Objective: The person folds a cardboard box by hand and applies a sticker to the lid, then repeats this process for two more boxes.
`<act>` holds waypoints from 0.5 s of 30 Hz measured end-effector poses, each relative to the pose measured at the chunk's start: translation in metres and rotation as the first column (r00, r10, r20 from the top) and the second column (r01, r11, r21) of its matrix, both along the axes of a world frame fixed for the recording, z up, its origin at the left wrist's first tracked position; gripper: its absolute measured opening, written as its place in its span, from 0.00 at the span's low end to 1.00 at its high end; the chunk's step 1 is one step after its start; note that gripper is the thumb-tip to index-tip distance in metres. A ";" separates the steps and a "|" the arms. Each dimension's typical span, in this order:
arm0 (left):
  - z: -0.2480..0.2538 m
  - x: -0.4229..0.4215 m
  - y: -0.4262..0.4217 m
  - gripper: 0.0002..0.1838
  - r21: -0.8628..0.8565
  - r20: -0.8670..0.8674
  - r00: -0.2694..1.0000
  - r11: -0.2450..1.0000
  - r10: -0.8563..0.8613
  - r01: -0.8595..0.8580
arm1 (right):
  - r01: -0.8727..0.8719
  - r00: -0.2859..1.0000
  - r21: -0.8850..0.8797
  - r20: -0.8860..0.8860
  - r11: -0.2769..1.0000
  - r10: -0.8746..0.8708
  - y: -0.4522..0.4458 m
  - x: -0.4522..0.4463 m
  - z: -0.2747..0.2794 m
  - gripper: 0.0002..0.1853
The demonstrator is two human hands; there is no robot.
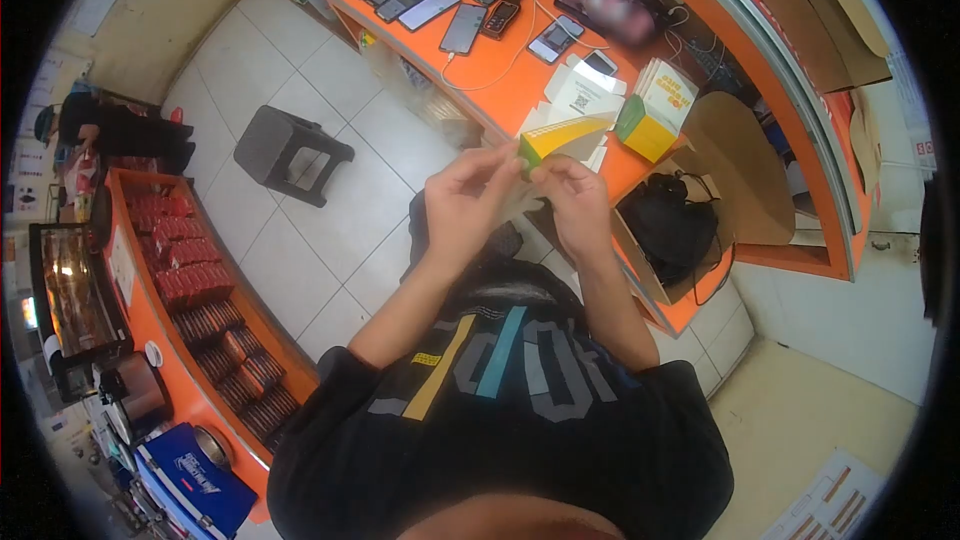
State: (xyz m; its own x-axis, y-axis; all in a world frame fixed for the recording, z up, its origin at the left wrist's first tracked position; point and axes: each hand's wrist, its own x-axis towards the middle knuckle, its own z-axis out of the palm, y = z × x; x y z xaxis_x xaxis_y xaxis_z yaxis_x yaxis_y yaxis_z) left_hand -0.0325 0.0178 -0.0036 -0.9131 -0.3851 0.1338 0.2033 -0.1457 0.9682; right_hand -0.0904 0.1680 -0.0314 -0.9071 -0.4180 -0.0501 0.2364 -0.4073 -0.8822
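Observation:
In front of my chest, both hands pinch the near end of a yellow, green and white cardboard box (560,137), which looks partly folded. My left hand (465,202) grips its left corner between thumb and fingers. On the other side, my right hand (575,202) has its fingertips on the right corner, close to the left fingertips. Just beyond lies flat white printed cardboard (585,95) with a square code on it. To the right stands a stack of yellow, green and white boxes (657,110) on the orange counter (500,90).
Several phones (428,10) and cables lie along the counter, with a monitor (610,5) behind. An open brown carton (745,165) holding a black bag (672,225) stands at right. A dark stool (285,145) is on the tiled floor. A person (120,130) stands far left.

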 end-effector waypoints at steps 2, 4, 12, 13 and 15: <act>-0.003 0.000 -0.004 0.15 -0.057 0.000 1.000 0.998 -0.028 0.028 | 0.025 0.999 -0.011 -0.039 1.000 -0.026 -0.001 0.000 0.003 0.07; 0.000 0.000 -0.004 0.15 -0.020 0.018 0.999 0.999 -0.028 0.029 | 0.057 0.994 -0.005 -0.097 0.998 -0.057 -0.002 0.000 0.006 0.07; 0.000 0.001 -0.002 0.17 -0.093 0.025 0.996 0.992 0.091 -0.088 | 0.160 0.918 0.155 -0.385 0.975 -0.090 -0.011 0.010 0.013 0.10; 0.000 -0.001 -0.001 0.17 -0.137 0.010 0.993 0.984 0.113 -0.111 | 0.180 0.934 0.173 -0.338 0.968 -0.114 -0.011 0.012 0.014 0.09; -0.002 -0.002 0.000 0.16 -0.218 0.000 0.992 0.968 0.126 -0.123 | 0.216 0.956 0.211 -0.243 0.953 -0.163 -0.015 0.015 0.016 0.08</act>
State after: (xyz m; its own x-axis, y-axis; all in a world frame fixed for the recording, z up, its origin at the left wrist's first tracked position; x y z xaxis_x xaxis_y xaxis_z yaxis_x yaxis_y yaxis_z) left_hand -0.0343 0.0175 -0.0059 -0.8623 -0.4587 0.2145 0.1931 0.0939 0.9767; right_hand -0.0756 0.1531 -0.0152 -0.9675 -0.2381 0.0852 -0.0362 -0.2029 -0.9785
